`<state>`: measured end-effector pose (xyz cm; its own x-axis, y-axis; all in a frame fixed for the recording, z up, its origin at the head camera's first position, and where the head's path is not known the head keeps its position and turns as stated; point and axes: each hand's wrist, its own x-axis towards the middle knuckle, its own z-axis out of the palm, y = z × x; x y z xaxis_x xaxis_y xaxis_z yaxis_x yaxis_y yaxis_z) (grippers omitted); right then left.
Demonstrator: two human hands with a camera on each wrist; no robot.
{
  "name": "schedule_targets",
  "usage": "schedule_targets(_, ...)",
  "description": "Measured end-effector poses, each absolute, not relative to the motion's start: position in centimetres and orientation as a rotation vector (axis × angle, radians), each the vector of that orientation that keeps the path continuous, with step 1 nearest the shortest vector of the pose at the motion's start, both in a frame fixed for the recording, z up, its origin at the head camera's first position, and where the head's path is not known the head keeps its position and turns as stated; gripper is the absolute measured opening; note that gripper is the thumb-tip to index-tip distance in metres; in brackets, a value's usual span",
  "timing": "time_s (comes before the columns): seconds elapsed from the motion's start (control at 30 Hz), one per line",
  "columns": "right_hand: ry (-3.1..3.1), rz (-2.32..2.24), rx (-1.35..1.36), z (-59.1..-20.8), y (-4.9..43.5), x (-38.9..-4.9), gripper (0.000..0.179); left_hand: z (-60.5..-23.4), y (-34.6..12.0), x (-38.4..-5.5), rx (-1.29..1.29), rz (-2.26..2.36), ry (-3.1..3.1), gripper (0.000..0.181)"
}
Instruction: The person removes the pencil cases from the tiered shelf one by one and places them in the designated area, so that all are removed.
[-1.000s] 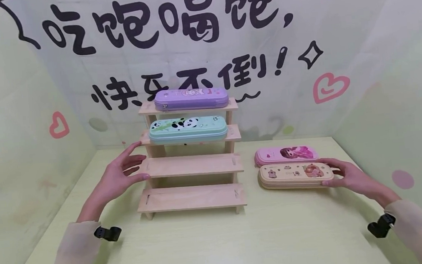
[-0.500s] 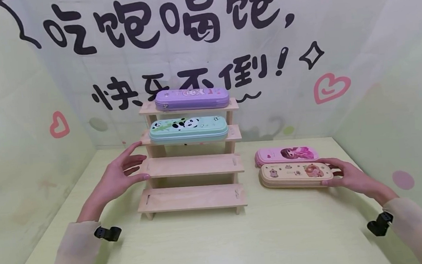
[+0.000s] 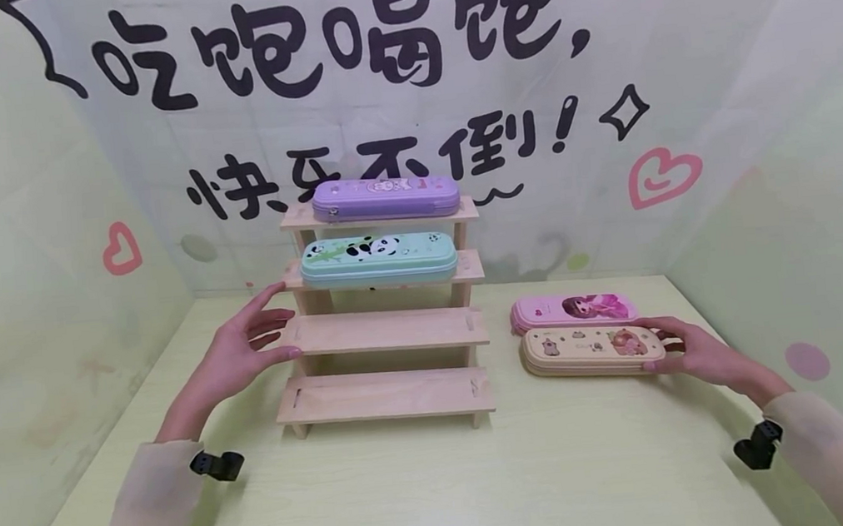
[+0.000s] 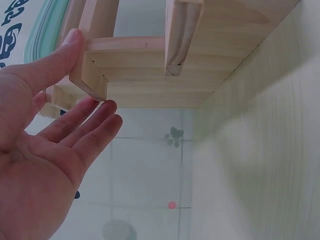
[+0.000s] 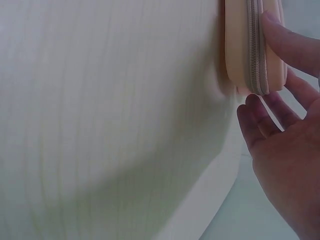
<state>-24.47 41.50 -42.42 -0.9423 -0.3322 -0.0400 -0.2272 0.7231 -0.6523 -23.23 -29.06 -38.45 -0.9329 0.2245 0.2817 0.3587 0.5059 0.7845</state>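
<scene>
A wooden stepped rack (image 3: pixel 382 331) stands on the table. My left hand (image 3: pixel 232 355) is at its left side, thumb and fingertips touching the shelf ends; in the left wrist view, the thumb lies along a shelf edge and the fingers are loosely extended. On the top shelf lies a purple pencil case (image 3: pixel 386 199), with a mint panda pencil case (image 3: pixel 379 260) on the shelf below. My right hand (image 3: pixel 700 355) grips the right end of a cream pencil case (image 3: pixel 593 351), thumb in front and fingers behind. Its zipper shows in the right wrist view.
A pink pencil case (image 3: pixel 539 312) with a doll picture lies directly behind the cream one. The pale table (image 3: pixel 442 495) extends in front of the rack. Fabric walls enclose the back and both sides, the back one (image 3: pixel 415 105) bearing large black characters.
Almost nothing differs. The head view has shifted very slightly, and both hands stay at the rack and the cream pencil case.
</scene>
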Motion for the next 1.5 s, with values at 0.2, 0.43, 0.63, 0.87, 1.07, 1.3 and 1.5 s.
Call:
schedule_targets(0.2,2.803,-0.991,-0.479,-42.54,41.62,-24.7,0.079,-38.45,-29.03,-23.2,-0.527,-1.421,-2.58,0.101)
schedule_targets(0.43,2.777,-1.013,-0.477,-42.79,41.75,-24.76,0.081,-38.35,-28.96,-23.26,-0.521,-1.416,-2.591,0.101)
schedule_targets(0.63,2.796,-1.018,-0.503,-42.83,41.85,-24.95,0.079,-38.42,-28.92,-23.35,-0.506,-1.401,-2.602,0.101)
schedule_targets(0.87,2.779,-1.043,-0.514,-42.76,41.82,-25.04,0.077,-38.29,-28.92,-23.18,-0.494,-1.395,-2.61,0.102)
schedule_targets(1.07,2.764,-1.058,-0.502,-42.91,41.84,-25.05,0.077,-38.25,-28.92,-23.14,-0.498,-1.403,-2.609,0.102)
schedule_targets(1.3,2.752,-1.059,-0.495,-42.82,41.72,-25.02,0.078,-38.31,-28.9,-23.15,-0.502,-1.402,-2.613,0.102)
schedule_targets(1.5,2.77,-1.032,-0.485,-42.78,41.66,-25.01,0.078,-38.25,-28.89,-23.16,-0.507,-1.396,-2.612,0.102)
